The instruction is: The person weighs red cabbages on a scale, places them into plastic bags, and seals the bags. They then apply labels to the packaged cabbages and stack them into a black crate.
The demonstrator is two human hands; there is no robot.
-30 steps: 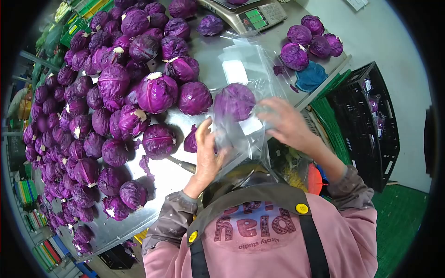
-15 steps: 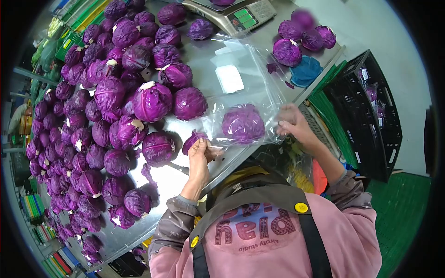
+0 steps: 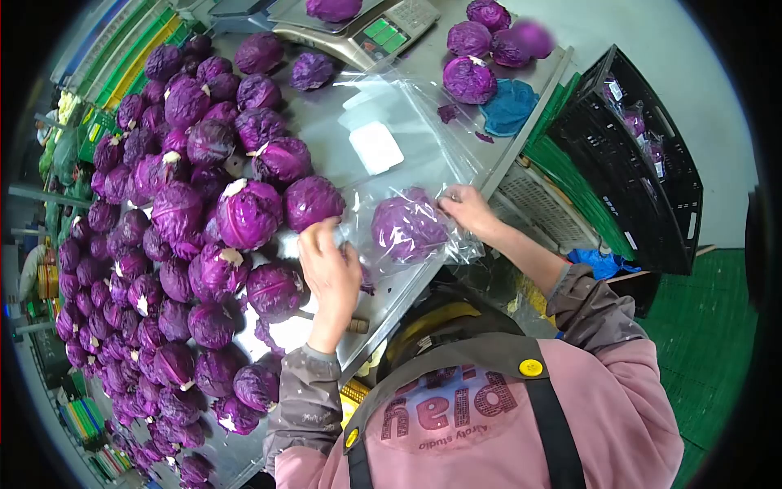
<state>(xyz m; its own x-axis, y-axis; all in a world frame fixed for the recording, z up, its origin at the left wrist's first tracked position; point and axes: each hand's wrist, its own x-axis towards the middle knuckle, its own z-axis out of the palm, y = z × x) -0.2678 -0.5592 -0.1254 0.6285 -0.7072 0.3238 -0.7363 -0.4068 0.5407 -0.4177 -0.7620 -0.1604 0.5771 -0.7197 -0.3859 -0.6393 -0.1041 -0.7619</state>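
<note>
Bagged cabbage (image 3: 407,226) lies on the tabletop (image 3: 326,138) at its near edge, inside a clear plastic bag (image 3: 423,163). We pinch the bag's right end in our right hand (image 3: 466,209), just right of the cabbage, fingers closed on the plastic. Our left hand (image 3: 329,269) grips the bag's other end, just left of the cabbage. Beyond the cabbage stands a scale (image 3: 366,33); loose cabbages (image 3: 187,212) pile up to its left.
</note>
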